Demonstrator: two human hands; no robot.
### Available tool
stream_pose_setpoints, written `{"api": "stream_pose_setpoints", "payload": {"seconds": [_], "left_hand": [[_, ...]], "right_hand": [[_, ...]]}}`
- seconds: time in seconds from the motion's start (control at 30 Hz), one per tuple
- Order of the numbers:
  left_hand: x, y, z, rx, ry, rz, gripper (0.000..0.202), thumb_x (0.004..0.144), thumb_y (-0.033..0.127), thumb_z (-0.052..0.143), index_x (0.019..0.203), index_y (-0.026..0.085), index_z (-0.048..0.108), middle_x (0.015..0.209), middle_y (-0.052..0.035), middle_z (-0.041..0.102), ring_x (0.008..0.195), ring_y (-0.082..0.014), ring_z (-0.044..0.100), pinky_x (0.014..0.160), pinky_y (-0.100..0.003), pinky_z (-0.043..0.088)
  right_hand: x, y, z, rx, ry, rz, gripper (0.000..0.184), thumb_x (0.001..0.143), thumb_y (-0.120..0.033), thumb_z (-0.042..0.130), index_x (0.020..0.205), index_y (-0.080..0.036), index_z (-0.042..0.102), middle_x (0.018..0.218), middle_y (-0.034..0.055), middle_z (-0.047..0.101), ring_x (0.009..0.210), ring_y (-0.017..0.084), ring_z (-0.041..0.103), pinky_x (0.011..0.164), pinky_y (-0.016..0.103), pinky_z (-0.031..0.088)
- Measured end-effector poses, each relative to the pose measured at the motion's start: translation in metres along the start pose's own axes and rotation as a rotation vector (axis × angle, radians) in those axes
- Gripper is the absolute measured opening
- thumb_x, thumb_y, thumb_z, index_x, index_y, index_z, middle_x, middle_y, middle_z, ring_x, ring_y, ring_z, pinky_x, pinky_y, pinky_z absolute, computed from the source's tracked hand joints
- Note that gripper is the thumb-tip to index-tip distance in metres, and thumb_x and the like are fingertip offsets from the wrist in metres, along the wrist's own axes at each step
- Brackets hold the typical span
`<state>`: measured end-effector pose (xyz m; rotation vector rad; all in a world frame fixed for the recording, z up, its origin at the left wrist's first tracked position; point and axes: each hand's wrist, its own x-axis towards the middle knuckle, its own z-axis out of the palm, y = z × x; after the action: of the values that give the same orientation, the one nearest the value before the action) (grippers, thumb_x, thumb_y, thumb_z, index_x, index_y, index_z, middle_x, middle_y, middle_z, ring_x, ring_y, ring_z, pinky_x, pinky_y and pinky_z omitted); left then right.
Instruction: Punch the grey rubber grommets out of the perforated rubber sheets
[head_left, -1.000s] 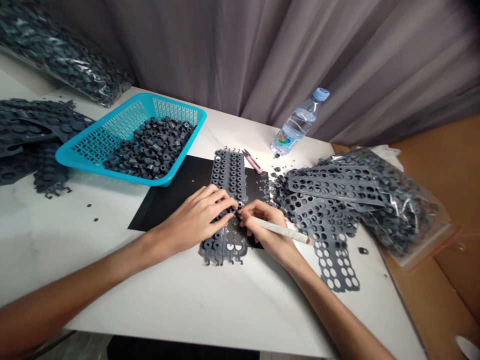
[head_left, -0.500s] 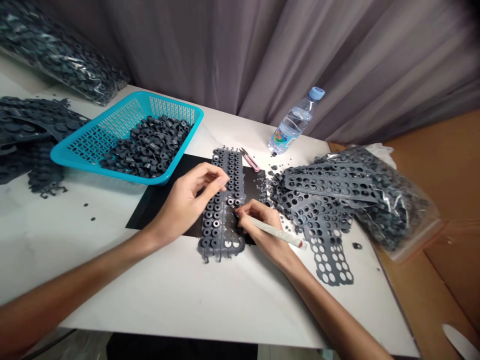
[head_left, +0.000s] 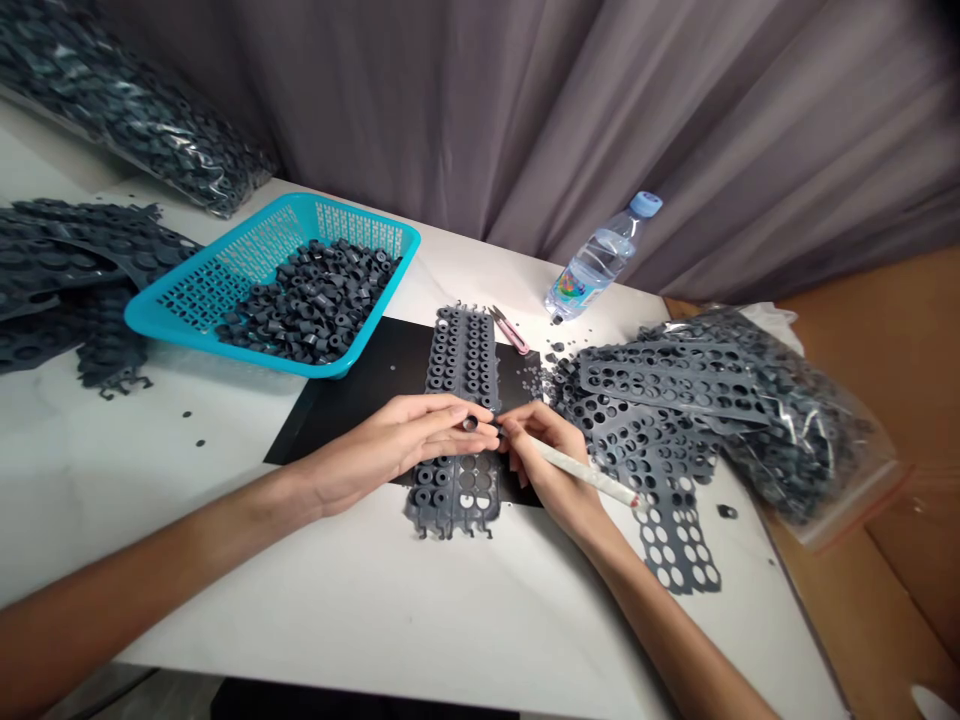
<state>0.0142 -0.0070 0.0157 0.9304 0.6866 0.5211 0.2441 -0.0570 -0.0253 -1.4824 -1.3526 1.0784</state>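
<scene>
A dark grey moulded rubber sheet with rows of round, holed knobs lies lengthwise in front of me. At its near right, several round openings show without knobs. My left hand is over the sheet, its fingers closed round a small dark rubber bushing. My right hand grips a white pen-shaped tool with a reddish rear end. The tool's front end is hidden by the fingers. The fingertips of both hands nearly meet above the sheet, with a small dark bit between them.
A blue basket of loose bushings stands at left. Beyond the sheet lie pink-handled snips and a water bottle. Punched-out sheets and a plastic bag of parts are at right. A black mat lies under the sheet.
My left hand has moved right and nearer, bringing its fingers beside my right hand. The right hand has lifted from the openings. A bushing now shows in the left fingers. The whole view has shifted slightly.
</scene>
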Motion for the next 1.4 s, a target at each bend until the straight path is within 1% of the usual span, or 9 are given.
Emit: {"api": "stream_pose_setpoints", "payload": {"seconds": [0.23, 0.4, 0.53, 0.87, 1.03, 1.13, 1.27, 1.33, 1.4], "left_hand": [[0.001, -0.002, -0.002, 0.002, -0.026, 0.013, 0.037, 0.11, 0.045, 0.06, 0.13, 0.017, 0.075, 0.126, -0.0117, 0.081, 0.138, -0.0277, 0.067, 0.128, -0.041, 0.04], [0.001, 0.001, 0.001, 0.013, -0.051, 0.045, 0.036, 0.11, 0.043, 0.058, 0.127, 0.017, 0.077, 0.132, -0.0113, 0.079, 0.138, -0.0291, 0.067, 0.128, -0.043, 0.041], [0.0, 0.003, 0.003, 0.014, -0.062, 0.048, 0.036, 0.109, 0.044, 0.06, 0.127, 0.018, 0.077, 0.13, -0.0111, 0.08, 0.139, -0.0306, 0.066, 0.129, -0.046, 0.041], [0.001, 0.002, 0.004, -0.008, -0.085, 0.075, 0.037, 0.108, 0.044, 0.061, 0.127, 0.016, 0.077, 0.13, -0.0126, 0.08, 0.137, -0.0308, 0.067, 0.127, -0.046, 0.044], [0.001, 0.001, 0.005, -0.021, -0.095, 0.09, 0.037, 0.11, 0.042, 0.06, 0.128, 0.015, 0.077, 0.131, -0.0128, 0.079, 0.136, -0.0302, 0.068, 0.126, -0.045, 0.045], [0.0, 0.002, 0.005, -0.02, -0.098, 0.098, 0.036, 0.11, 0.04, 0.058, 0.128, 0.015, 0.077, 0.132, -0.0122, 0.079, 0.136, -0.03, 0.068, 0.126, -0.046, 0.046], [0.0, 0.001, 0.006, -0.019, -0.091, 0.101, 0.035, 0.11, 0.041, 0.059, 0.125, 0.016, 0.079, 0.132, -0.0123, 0.078, 0.136, -0.0303, 0.068, 0.126, -0.046, 0.046], [0.001, 0.001, 0.005, -0.02, -0.082, 0.103, 0.035, 0.109, 0.042, 0.06, 0.125, 0.016, 0.079, 0.133, -0.0122, 0.078, 0.135, -0.0305, 0.069, 0.125, -0.046, 0.046], [0.001, 0.001, 0.005, -0.012, -0.079, 0.108, 0.036, 0.109, 0.043, 0.06, 0.125, 0.017, 0.079, 0.133, -0.0118, 0.078, 0.135, -0.0309, 0.069, 0.124, -0.046, 0.047]], "right_hand": [[0.0, 0.0, -0.001, -0.029, -0.027, -0.013, 0.03, 0.103, -0.048, 0.066, 0.094, -0.02, 0.067, 0.068, -0.0026, 0.06, 0.054, 0.012, 0.052, 0.049, 0.023, 0.042], [0.001, -0.001, -0.002, -0.048, -0.043, -0.021, 0.029, 0.103, -0.047, 0.065, 0.095, -0.02, 0.068, 0.069, -0.0022, 0.061, 0.052, 0.012, 0.051, 0.048, 0.024, 0.041], [0.001, -0.004, -0.002, -0.066, -0.041, -0.024, 0.028, 0.102, -0.046, 0.065, 0.093, -0.02, 0.068, 0.068, -0.0022, 0.061, 0.051, 0.012, 0.05, 0.048, 0.024, 0.04], [0.0, -0.003, -0.002, -0.094, -0.038, -0.032, 0.028, 0.102, -0.047, 0.064, 0.093, -0.021, 0.068, 0.068, -0.0018, 0.061, 0.052, 0.013, 0.05, 0.048, 0.024, 0.04], [0.0, -0.002, -0.002, -0.101, -0.042, -0.038, 0.023, 0.103, -0.042, 0.063, 0.094, -0.021, 0.068, 0.069, -0.0018, 0.061, 0.053, 0.013, 0.05, 0.049, 0.024, 0.04], [-0.001, -0.004, -0.003, -0.112, -0.041, -0.054, 0.023, 0.103, -0.041, 0.062, 0.095, -0.021, 0.068, 0.071, -0.0005, 0.063, 0.057, 0.014, 0.053, 0.051, 0.025, 0.041], [-0.005, -0.003, -0.002, -0.19, 0.006, -0.146, 0.021, 0.106, -0.042, 0.062, 0.104, -0.022, 0.069, 0.088, 0.0043, 0.071, 0.073, 0.019, 0.065, 0.063, 0.028, 0.051], [-0.008, 0.0, -0.002, -0.283, 0.01, -0.253, 0.016, 0.107, -0.038, 0.061, 0.113, -0.024, 0.068, 0.094, 0.0054, 0.071, 0.078, 0.02, 0.066, 0.07, 0.031, 0.054], [-0.011, 0.003, -0.001, -0.402, -0.017, -0.385, 0.016, 0.109, -0.032, 0.057, 0.12, -0.024, 0.067, 0.096, 0.0064, 0.067, 0.081, 0.021, 0.066, 0.073, 0.032, 0.056]]}}
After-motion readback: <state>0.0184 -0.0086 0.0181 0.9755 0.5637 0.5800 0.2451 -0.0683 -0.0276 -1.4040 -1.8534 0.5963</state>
